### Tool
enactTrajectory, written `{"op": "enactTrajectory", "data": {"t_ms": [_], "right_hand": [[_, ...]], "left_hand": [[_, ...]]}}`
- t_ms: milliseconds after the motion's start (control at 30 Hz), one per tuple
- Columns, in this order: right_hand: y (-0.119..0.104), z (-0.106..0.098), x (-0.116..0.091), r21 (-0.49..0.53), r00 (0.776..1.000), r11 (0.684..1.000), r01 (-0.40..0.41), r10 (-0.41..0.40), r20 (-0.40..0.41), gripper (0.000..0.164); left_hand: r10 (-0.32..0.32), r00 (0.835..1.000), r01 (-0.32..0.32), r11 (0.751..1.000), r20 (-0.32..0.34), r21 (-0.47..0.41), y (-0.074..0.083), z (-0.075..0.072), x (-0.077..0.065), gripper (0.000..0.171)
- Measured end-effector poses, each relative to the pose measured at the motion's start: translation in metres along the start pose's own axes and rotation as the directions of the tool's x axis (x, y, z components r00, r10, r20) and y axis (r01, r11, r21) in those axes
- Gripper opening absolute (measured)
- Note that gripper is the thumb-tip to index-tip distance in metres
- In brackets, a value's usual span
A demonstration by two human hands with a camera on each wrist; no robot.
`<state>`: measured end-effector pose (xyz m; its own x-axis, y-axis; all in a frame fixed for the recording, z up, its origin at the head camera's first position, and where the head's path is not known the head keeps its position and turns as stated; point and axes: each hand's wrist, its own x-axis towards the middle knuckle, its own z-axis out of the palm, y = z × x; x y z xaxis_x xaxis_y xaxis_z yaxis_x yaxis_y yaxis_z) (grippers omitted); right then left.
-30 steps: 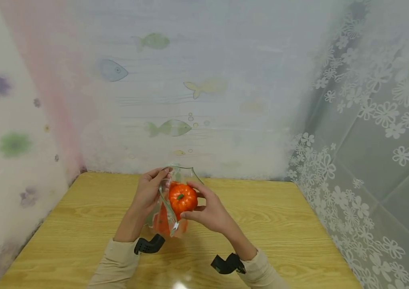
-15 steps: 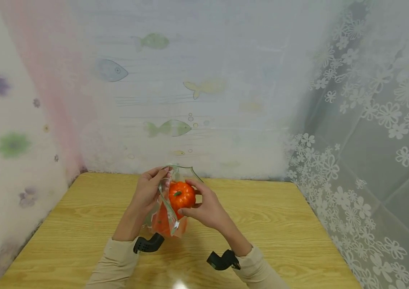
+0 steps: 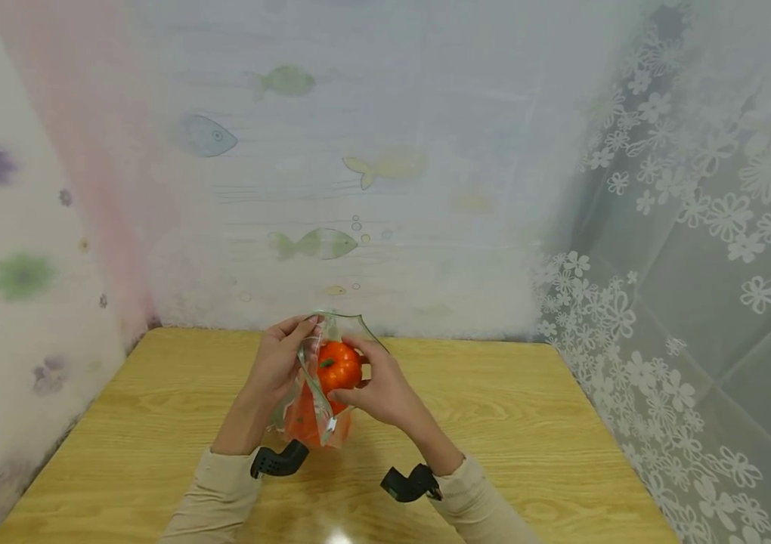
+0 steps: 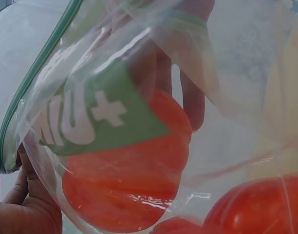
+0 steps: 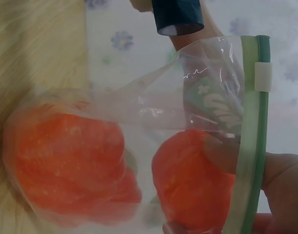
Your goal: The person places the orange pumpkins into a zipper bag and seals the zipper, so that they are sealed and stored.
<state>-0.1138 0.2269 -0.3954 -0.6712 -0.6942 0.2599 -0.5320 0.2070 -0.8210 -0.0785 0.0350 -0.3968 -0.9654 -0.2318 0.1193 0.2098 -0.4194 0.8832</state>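
My left hand (image 3: 280, 359) pinches the upper edge of a clear zip bag (image 3: 315, 385) and holds its mouth apart. The bag has a green zip strip (image 5: 262, 126) and a white slider (image 5: 263, 77). With fingers above and thumb below, my right hand (image 3: 385, 385) grips a small orange toy pumpkin (image 3: 341, 366) with a green stem, partly inside the mouth. In the right wrist view the right thumb shows through the film. Lower in the bag lies more orange pumpkin shape (image 5: 66, 165); how many pieces, I cannot tell. A green printed label (image 4: 110, 114) covers part of the held pumpkin.
The bag is above a wood-grain table (image 3: 494, 423). Behind it stands a wall covering (image 3: 460, 264) with printed fish, and a flowered sheet (image 3: 664, 408) hangs at the right. A black device (image 3: 280, 459) is on the left wrist, another device (image 3: 409, 483) on the right.
My right hand has moved left with the pumpkin, taking it further into the bag's mouth. The pumpkin's stem has turned leftward. My left hand keeps its hold almost unmoved.
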Motion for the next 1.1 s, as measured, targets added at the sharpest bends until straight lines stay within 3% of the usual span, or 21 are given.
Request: {"op": "enactTrajectory", "data": {"t_ms": [200, 433, 600, 800, 1100], "right_hand": [[0.0, 0.001, -0.002, -0.048, 1.0, 0.999, 0.015, -0.015, 0.007, 0.076], [-0.002, 0.0, -0.009, -0.036, 0.999, 0.999, 0.012, -0.01, 0.053, 0.077], [-0.005, -0.004, -0.015, -0.006, 0.997, 1.0, 0.003, -0.003, 0.082, 0.075], [-0.01, -0.005, -0.021, 0.014, 0.997, 0.999, 0.031, -0.032, 0.074, 0.065], [-0.016, -0.011, -0.032, 0.136, 0.993, 0.984, 0.112, -0.117, 0.029, 0.051]], "left_hand": [[-0.001, 1.0, 0.001, 1.0, -0.02, -0.018, -0.001, 0.003, -0.008, 0.019], [0.024, 0.998, -0.026, 0.999, -0.049, -0.023, -0.002, 0.007, -0.018, 0.02], [0.04, 0.997, -0.042, 0.999, -0.06, -0.027, -0.002, 0.011, -0.026, 0.02], [0.035, 0.998, -0.038, 0.998, -0.057, -0.041, -0.002, 0.009, -0.026, 0.02], [0.021, 0.991, -0.026, 0.999, -0.129, -0.031, -0.001, 0.006, -0.025, 0.021]]}}
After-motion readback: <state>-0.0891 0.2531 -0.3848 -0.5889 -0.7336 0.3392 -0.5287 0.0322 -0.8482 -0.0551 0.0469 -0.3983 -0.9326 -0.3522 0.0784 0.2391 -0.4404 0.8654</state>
